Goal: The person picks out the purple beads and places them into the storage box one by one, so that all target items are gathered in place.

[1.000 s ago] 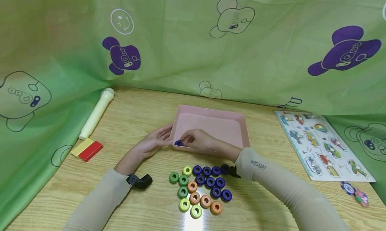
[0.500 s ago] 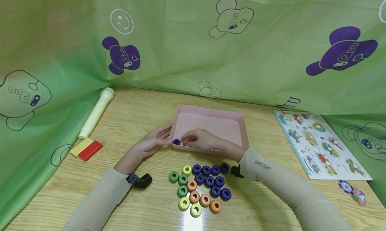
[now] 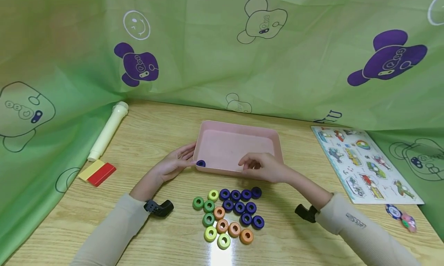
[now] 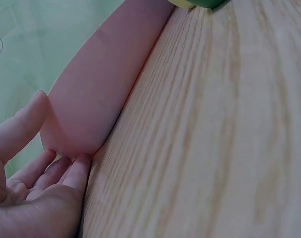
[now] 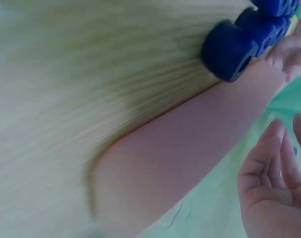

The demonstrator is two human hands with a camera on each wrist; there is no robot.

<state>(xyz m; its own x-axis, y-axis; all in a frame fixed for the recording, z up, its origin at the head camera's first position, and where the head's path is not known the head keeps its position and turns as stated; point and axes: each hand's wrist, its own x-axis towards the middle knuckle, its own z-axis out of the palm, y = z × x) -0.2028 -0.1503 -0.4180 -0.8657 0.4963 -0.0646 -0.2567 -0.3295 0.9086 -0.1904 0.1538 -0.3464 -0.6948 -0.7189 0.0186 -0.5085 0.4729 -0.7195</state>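
A pink tray (image 3: 239,147) stands mid-table with one dark blue ring bead (image 3: 200,164) in its front left corner. My left hand (image 3: 176,162) touches the outside of that corner, its fingers extended along the wall and the thumb (image 4: 26,124) close to the rim. Over the front right part of the tray, my right hand (image 3: 265,167) has loosely bent fingers and holds nothing. In the right wrist view, its fingertips (image 5: 274,130) are above the rim. Nearer the body lie several more dark blue beads (image 3: 239,208), beside green (image 3: 209,206), yellow (image 3: 210,233) and orange beads (image 3: 234,229).
At the left lie a cream-coloured tube (image 3: 109,131) and a yellow-and-red flat piece (image 3: 98,172). A picture puzzle board (image 3: 365,162) lies at the right, with small round trinkets (image 3: 393,211) below it. Green printed cloth (image 3: 194,58) hangs behind the table.
My right hand has let go of the dark blue bead in the tray's corner and moved right to the tray's front right side. The left hand stays at the corner.
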